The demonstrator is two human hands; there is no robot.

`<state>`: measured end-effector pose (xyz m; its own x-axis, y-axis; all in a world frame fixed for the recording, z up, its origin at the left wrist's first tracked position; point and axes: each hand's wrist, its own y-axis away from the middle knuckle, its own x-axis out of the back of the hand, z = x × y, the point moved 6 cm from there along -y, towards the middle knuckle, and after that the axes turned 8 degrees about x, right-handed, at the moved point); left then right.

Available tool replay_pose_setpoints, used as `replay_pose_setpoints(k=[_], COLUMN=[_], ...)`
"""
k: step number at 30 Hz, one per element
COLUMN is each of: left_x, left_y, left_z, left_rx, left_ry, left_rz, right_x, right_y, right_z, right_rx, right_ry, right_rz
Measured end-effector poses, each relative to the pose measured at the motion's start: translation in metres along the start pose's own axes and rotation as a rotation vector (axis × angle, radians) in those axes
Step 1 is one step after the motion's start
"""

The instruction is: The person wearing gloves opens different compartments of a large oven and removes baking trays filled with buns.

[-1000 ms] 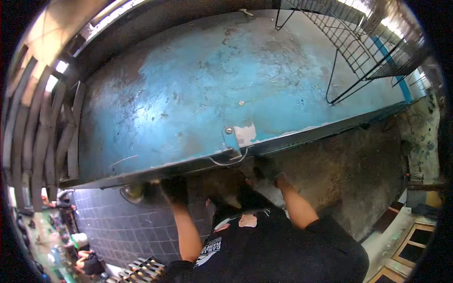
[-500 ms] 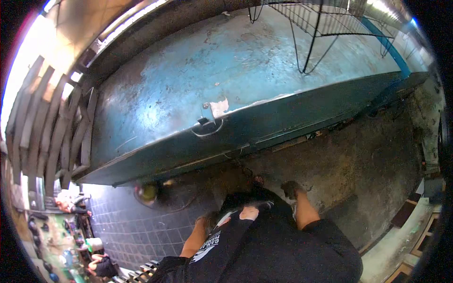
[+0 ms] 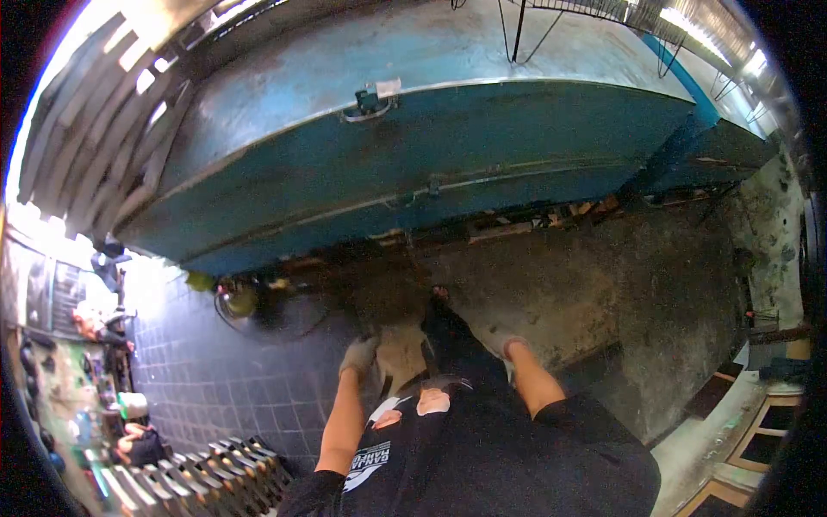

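Observation:
My left hand (image 3: 357, 354), in a greyish glove, hangs low beside my body above the floor. On the other side, my right hand (image 3: 506, 345) is also gloved and hangs near my leg. Blur and shadow hide the fingers of both hands, and I see nothing clearly held. In front of me stands a large blue metal box-like bench (image 3: 482, 129), apart from both hands. A metal latch (image 3: 369, 103) with a whitish patch beside it sits on its top front edge.
A black wire rack (image 3: 519, 34) stands on the bench. Stacked grey bars (image 3: 103, 129) are at the left, more slats (image 3: 198, 474) below. A round yellow-green object (image 3: 241, 302) lies on the dark tiles (image 3: 250, 388). People (image 3: 142, 444) sit far left. Wooden frames (image 3: 767, 431) are at right.
The view has tilted and shifted, so the bench appears higher and more of its front shows. Both arms show more fully, hanging at my sides.

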<state>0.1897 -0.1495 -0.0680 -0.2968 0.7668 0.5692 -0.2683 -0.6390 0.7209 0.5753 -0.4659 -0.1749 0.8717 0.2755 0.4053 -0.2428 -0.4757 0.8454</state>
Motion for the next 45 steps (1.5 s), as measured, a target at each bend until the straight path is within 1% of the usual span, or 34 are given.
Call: replay_pose_setpoints(k=[1,2,3,5,6,7,8,10,11,12,13,14,15,17,18,20,21,22,23,24,26,28,29,30,32,33,35,37,38,39,40,41,42,45], left_x=[-0.009,-0.033,-0.065,-0.122,-0.143,-0.162,-0.185,-0.237,-0.235,-0.241,-0.260,-0.286,-0.309,-0.289,-0.295,-0.314,-0.317,-0.318,-0.319,-0.323,-0.323,-0.344,-0.353,-0.362,-0.388,-0.409,-0.441,-0.458,-0.473,-0.506,-0.523,-0.526,-0.529,-0.529], left_y=[0.015,0.023,0.026,0.066,0.090,0.117,0.149,0.199,0.242,0.277,0.288,0.300,0.319,0.359,0.364,0.367,0.364,0.369,0.374,0.382,0.401,0.387,0.391,0.397,0.397,0.406,0.417,0.463,0.484,0.461,0.473,0.501,0.523,0.536], left_z=[-0.003,-0.032,-0.064,-0.117,-0.137,-0.157,-0.181,-0.230,-0.223,-0.234,-0.249,-0.279,-0.307,-0.293,-0.291,-0.299,-0.290,-0.276,-0.261,-0.235,-0.173,-0.131,-0.103,-0.074,-0.053,-0.057,-0.053,-0.047,-0.059,-0.110,-0.130,-0.140,-0.150,-0.174], left_rx=[-0.085,-0.075,-0.215,-0.317,-0.283,-0.173,-0.065,-0.185,-0.261,-0.341,-0.044,0.331,0.670,0.569,0.539,0.478,0.374,0.379,0.386,0.505,0.451,0.235,0.153,0.069,0.141,0.144,0.088,-0.066,-0.050,0.162,0.150,0.199,0.244,0.203], left_ry=[0.036,0.044,-0.117,-0.366,-0.458,-0.378,-0.295,-0.292,-0.213,-0.139,0.138,0.542,0.833,0.648,0.638,0.613,0.466,0.401,0.336,0.355,0.066,-0.152,-0.187,-0.225,-0.013,-0.022,-0.069,-0.145,-0.203,-0.076,-0.162,-0.066,0.030,-0.033], left_rz=[0.074,0.064,0.088,0.106,0.100,0.006,-0.091,-0.145,-0.112,-0.081,-0.258,-0.336,-0.278,-0.158,-0.113,-0.022,0.043,0.083,0.122,0.133,0.221,0.275,0.286,0.289,0.301,0.285,0.237,0.250,0.198,0.168,0.185,0.177,0.171,0.175], right_x=[0.000,0.001,-0.001,-0.027,-0.031,-0.013,-0.012,-0.016,-0.016,-0.019,-0.023,-0.029,-0.033,-0.060,-0.073,-0.095,-0.098,-0.098,-0.099,-0.091,-0.063,-0.084,-0.085,-0.086,-0.093,-0.100,-0.105,-0.112,-0.118,-0.127,-0.134,-0.140,-0.142,-0.148], right_y=[0.025,0.064,0.093,0.116,0.119,0.159,0.164,0.166,0.174,0.186,0.200,0.205,0.208,0.178,0.166,0.154,0.163,0.179,0.196,0.235,0.348,0.331,0.321,0.322,0.334,0.347,0.394,0.450,0.460,0.469,0.481,0.495,0.501,0.507], right_z=[-0.019,-0.052,-0.066,-0.056,-0.061,-0.073,-0.069,-0.032,-0.020,-0.010,0.004,0.024,0.042,0.085,0.101,0.137,0.147,0.150,0.153,0.149,0.117,0.169,0.198,0.220,0.278,0.303,0.360,0.408,0.434,0.461,0.480,0.496,0.515,0.540], right_rx=[-0.005,0.063,0.134,0.169,0.212,0.235,0.252,0.166,0.099,0.112,0.085,0.062,0.082,0.286,0.299,0.204,0.217,0.266,0.315,0.319,0.326,0.405,0.455,0.459,0.353,0.440,0.094,-0.029,-0.044,-0.063,-0.075,-0.091,-0.097,-0.056], right_ry=[0.010,-0.018,-0.042,0.007,0.036,0.000,0.004,-0.014,-0.048,-0.043,-0.034,-0.023,-0.012,0.361,0.374,0.203,0.216,0.217,0.218,0.218,0.217,0.270,0.309,0.303,0.262,0.349,0.158,0.075,0.047,0.015,-0.019,-0.049,-0.074,-0.192], right_rz=[-0.005,0.018,0.043,0.068,0.108,0.137,0.145,0.163,0.097,0.100,0.095,0.094,0.103,0.114,0.114,0.093,0.088,0.072,0.055,0.088,0.153,0.229,0.321,0.318,0.350,0.310,0.227,0.322,0.311,0.289,0.342,0.394,0.405,0.393])
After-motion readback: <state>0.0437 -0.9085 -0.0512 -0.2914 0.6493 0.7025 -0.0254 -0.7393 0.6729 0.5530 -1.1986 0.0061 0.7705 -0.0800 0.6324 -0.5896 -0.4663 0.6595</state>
